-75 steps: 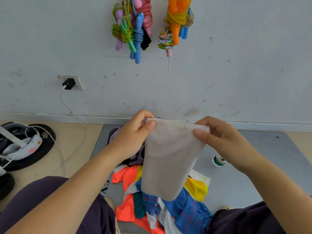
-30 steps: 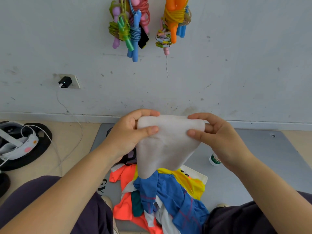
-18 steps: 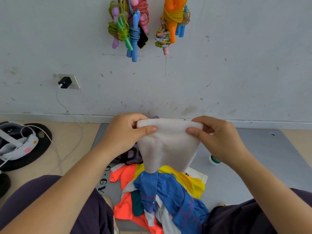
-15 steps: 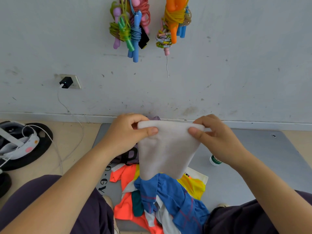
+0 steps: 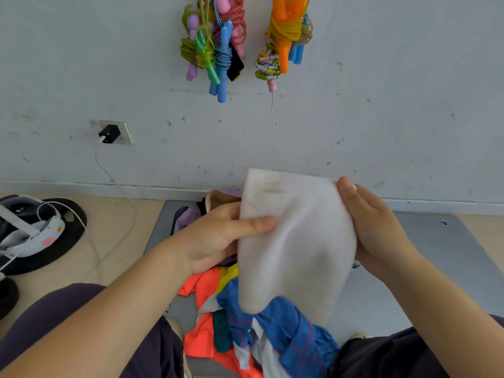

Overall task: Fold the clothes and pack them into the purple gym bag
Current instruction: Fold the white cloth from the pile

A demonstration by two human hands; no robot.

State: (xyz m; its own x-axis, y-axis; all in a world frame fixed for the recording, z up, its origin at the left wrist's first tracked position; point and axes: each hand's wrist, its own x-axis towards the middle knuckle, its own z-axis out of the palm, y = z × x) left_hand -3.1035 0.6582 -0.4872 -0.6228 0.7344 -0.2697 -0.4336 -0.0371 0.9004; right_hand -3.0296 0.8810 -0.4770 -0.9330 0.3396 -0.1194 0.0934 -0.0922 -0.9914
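A person is sitting on the floor facing a scuffed wall (image 5: 381, 105), holding a white cloth (image 5: 294, 241) up at chest level above a grey mat (image 5: 436, 255). The left hand (image 5: 218, 238) is pinching the cloth's left edge, the thumb lying across the front of the fabric and the fingers going behind it. The right hand (image 5: 373, 227) is lying against the cloth's right edge with fingers nearly straight, the fingertips reaching the upper right corner; whether the thumb is curling round the fabric cannot be told, since the cloth is hiding it. The cloth's lower end is hanging down and touching a pile of clothes (image 5: 245, 323) lying loose on the mat between the person's knees: orange, blue, yellow, green and white pieces, jumbled and unfolded.

The purple bag (image 5: 191, 214) is standing on the far end of the mat, near the wall, mostly hidden behind the left hand and the cloth. Its mouth is showing a tan lining, but what is lying inside cannot be told. A small white bottle (image 5: 355, 264) is peeking out just beside the right wrist.

Two bundles of coloured skipping ropes (image 5: 218, 50) are hanging on the wall. A black charger (image 5: 109, 133) is sitting in a wall socket, its white cable (image 5: 120, 200) trailing down to the floor toward a headset (image 5: 32, 236) resting on a black weight plate (image 5: 68, 241) at the left.
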